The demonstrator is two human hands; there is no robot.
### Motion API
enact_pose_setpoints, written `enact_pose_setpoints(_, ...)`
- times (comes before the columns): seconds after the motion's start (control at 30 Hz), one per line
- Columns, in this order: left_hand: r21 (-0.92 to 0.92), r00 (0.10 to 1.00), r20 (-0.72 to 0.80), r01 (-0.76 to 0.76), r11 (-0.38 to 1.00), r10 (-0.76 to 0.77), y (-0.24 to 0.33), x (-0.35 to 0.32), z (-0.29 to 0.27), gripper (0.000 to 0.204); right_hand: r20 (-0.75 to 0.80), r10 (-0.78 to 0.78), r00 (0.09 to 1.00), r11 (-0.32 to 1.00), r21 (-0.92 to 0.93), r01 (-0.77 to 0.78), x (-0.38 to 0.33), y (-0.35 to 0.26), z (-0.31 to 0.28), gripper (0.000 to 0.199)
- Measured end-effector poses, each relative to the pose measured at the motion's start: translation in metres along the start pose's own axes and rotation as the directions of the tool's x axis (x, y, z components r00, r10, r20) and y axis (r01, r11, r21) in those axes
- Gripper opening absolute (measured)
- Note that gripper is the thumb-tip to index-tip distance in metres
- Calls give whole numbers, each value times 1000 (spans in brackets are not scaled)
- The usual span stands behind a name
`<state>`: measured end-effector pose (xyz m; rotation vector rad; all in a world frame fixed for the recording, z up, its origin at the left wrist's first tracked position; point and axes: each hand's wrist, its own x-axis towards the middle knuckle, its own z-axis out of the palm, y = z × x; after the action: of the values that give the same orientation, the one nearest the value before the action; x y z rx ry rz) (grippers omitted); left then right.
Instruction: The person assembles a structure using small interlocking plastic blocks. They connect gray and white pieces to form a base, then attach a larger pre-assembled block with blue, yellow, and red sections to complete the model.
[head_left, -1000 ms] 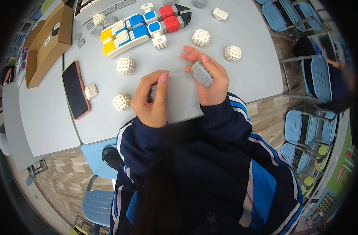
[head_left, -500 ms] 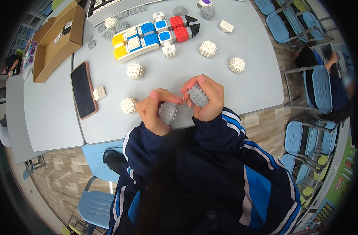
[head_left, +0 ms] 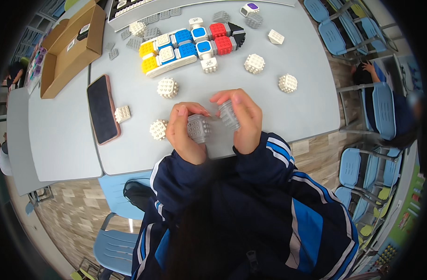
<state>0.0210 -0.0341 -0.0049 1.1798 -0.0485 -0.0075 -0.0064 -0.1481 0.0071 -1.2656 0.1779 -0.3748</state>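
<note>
In the curled left hand point(head_left: 182, 133), a grey, studded, cube-like plastic block point(head_left: 199, 129) is clasped; in the right hand point(head_left: 249, 122), a blurred grey plastic block point(head_left: 229, 115) is clasped, located rightward, slightly farther from the body, separated by a gap.

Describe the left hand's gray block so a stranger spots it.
Find the gray table, then, at its near edge, the left hand. It holds the studded gray block; the nearest loose block is white, and the right hand holds another gray one.
</note>
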Motion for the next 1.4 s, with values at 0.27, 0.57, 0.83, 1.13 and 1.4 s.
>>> enact_pose_setpoints(0.27, 90, 994, -93, -47, 995, 55, 2, -9, 13, 26, 116, -22, 993, 1000, -17, 24, -9, 14, 7, 40)
enact_pose_setpoints(0.57, 132, 993, -19, -109, 985, 113, 3, -12, 14, 37, 218, -80, 973, 992, -74, 99, -10, 12, 4, 46)
enact_pose_setpoints(0.83, 130, 990, -50, -123, 984, 130, -1, -11, 16, 39, 245, -49, 968, 994, -78, 70, -10, 13, 0, 52)
enact_pose_setpoints(1.13, 147, 993, -78, -78, 986, 90, 4, -18, 13, 32, 182, 40, 982, 999, 19, -44, -15, 4, -3, 51)
enact_pose_setpoints(1.4, 209, 992, -60, -100, 973, 115, 6, -18, 13, 31, 190, 45, 981, 996, -85, -30, -17, 8, -3, 52)
